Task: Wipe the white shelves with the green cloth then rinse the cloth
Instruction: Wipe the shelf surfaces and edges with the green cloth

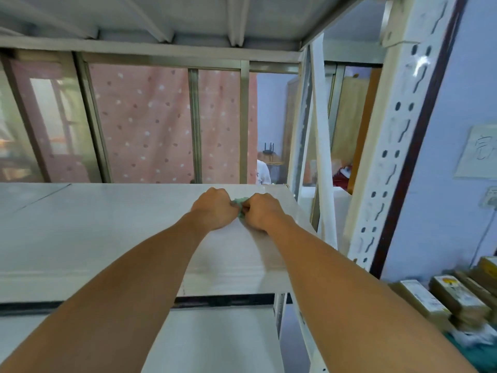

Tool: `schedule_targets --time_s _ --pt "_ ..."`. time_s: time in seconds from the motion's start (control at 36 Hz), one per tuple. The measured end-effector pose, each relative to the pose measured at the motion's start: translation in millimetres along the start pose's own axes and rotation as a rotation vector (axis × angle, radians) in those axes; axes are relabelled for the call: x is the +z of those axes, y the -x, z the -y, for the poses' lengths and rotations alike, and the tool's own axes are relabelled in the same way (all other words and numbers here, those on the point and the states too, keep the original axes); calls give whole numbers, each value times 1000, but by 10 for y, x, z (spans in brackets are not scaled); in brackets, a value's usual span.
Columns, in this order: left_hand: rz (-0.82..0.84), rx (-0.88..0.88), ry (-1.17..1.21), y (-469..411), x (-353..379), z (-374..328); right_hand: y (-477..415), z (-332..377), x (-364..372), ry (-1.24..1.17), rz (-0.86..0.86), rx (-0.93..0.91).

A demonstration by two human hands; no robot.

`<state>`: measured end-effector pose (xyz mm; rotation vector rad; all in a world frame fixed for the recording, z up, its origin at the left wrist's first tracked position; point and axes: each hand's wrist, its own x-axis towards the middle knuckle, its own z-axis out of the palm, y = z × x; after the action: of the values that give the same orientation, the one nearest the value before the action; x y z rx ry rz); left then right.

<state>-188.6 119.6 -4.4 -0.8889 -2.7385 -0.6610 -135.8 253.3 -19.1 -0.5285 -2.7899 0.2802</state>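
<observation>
Both my arms reach far over the white shelf toward its back right corner. My left hand and my right hand are side by side, knuckles up, both closed on the green cloth. Only a small bunched strip of the cloth shows between the two fists; the rest is hidden under them. The cloth rests on or just above the shelf surface; I cannot tell which. A lower white shelf shows below the front edge.
Another shelf's underside hangs overhead. A white perforated upright and a diagonal brace stand at the right. Behind is a window with a pink dotted curtain. Cardboard boxes lie at lower right by the blue wall.
</observation>
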Motion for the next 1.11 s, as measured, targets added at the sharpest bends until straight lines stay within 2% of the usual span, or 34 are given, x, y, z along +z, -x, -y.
schedule_targets --time_s 0.19,0.58,0.86,1.11 --pt "34 -48 15 376 -134 -123 432 47 -83 -51 3 11" --pt "69 10 -62 1033 -360 -212 1123 237 -259 -12 -13 28" --pt "45 22 -88 1553 -666 134 1538 829 -281 48 -5 57" --pt "47 17 -109 1948 -1024 615 1786 1430 -308 18 69 -11"
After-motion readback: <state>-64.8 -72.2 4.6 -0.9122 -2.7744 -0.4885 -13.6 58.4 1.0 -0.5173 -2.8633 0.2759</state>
